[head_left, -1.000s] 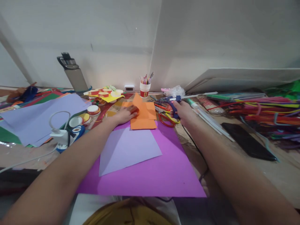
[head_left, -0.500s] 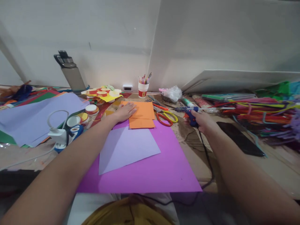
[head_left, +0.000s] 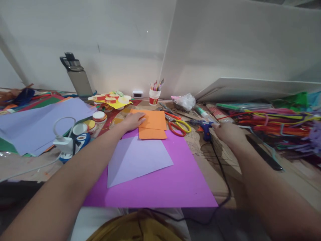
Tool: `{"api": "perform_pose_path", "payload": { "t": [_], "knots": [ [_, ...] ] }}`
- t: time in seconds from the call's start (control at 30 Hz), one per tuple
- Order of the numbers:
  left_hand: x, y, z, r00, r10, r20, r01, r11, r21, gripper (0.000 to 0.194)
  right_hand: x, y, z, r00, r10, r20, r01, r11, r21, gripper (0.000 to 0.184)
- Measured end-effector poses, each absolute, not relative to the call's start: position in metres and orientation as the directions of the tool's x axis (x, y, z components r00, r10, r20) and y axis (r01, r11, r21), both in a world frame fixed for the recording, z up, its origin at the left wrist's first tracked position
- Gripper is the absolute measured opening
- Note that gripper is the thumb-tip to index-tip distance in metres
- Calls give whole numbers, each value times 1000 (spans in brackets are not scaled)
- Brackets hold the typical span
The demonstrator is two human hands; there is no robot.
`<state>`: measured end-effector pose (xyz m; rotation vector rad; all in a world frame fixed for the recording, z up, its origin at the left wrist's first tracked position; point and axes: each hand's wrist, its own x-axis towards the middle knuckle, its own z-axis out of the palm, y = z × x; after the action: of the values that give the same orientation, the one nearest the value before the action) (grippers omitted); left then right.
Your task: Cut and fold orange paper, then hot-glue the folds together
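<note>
My left hand (head_left: 134, 120) lies flat and open on the left edge of a folded orange paper (head_left: 152, 124), pressing it down. The orange paper rests at the far end of a large magenta sheet (head_left: 160, 180), which also carries a lilac sheet (head_left: 136, 159). My right hand (head_left: 227, 131) is just to the right of a blue glue gun (head_left: 205, 129) that stands on the table with its whole handle showing. The fingers point at the gun's rear and are loosely bent, wrapped round nothing. The gun's black cord (head_left: 222, 174) runs back toward me.
Red and yellow scissors (head_left: 178, 126) lie between the orange paper and the gun. Coloured pipe cleaners (head_left: 278, 124) and a black phone (head_left: 263, 152) are at the right. Tape rolls (head_left: 99, 116), a white charger (head_left: 62, 144), lilac sheets (head_left: 37, 125) and a bottle (head_left: 77, 78) are at the left.
My right hand carried the glue gun rightward, away from the orange paper, set it on the table and came off its handle. The raised orange flap now lies flat under my left hand.
</note>
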<state>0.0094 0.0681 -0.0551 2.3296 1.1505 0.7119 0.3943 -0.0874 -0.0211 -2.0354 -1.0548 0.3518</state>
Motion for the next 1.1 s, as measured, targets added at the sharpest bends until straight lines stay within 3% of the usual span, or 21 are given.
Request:
{"api": "perform_pose_path", "payload": {
  "t": [0.03,0.1,0.13,0.23,0.3,0.33,0.47,0.53,0.6,0.7,0.77,0.87,0.93,1.03,1.1],
  "knots": [
    [9,69,-56,498,822,275,589,-554,589,35,392,-90,-17,639,754,153,607,-371,-703,27],
    [8,72,-58,484,831,273,635,-549,543,38,377,-91,-6,598,744,299,773,-435,-462,36],
    [8,72,-59,495,834,244,674,-546,498,41,365,-90,-1,522,781,341,829,-371,-419,34],
    [9,73,-61,534,835,133,762,-543,353,47,312,-75,9,89,947,307,924,37,-381,25],
    [9,73,-63,552,827,110,768,-555,318,50,274,-55,9,-108,957,270,888,215,-407,26],
    [9,73,-64,556,824,110,764,-559,323,51,257,-44,6,-294,923,249,827,376,-418,31],
    [8,72,-65,544,833,98,751,-536,385,55,210,8,-12,-511,858,57,764,484,-427,44],
    [8,71,-63,540,839,66,763,-522,382,58,200,31,-21,-505,861,-61,805,445,-394,49],
    [8,69,-61,533,846,26,795,-511,326,62,197,48,-29,-483,871,-87,842,435,-319,50],
    [10,65,-57,528,848,-43,839,-513,184,66,200,56,-36,-479,877,-39,867,466,-176,49],
    [11,64,-56,530,846,-48,843,-520,137,65,208,51,-36,-464,885,33,871,463,-163,51],
    [12,66,-55,530,845,72,817,-532,223,56,220,33,-31,-445,888,117,850,460,-256,53],
    [11,68,-52,477,858,190,790,-514,334,46,225,21,-27,-452,887,92,840,458,-292,53],
    [9,68,-45,256,879,403,734,-448,510,38,219,9,-21,-440,898,16,854,424,-303,55],
    [7,65,-41,154,866,475,700,-435,567,29,207,9,-20,-435,900,-8,863,414,-290,56]
  ]
}}
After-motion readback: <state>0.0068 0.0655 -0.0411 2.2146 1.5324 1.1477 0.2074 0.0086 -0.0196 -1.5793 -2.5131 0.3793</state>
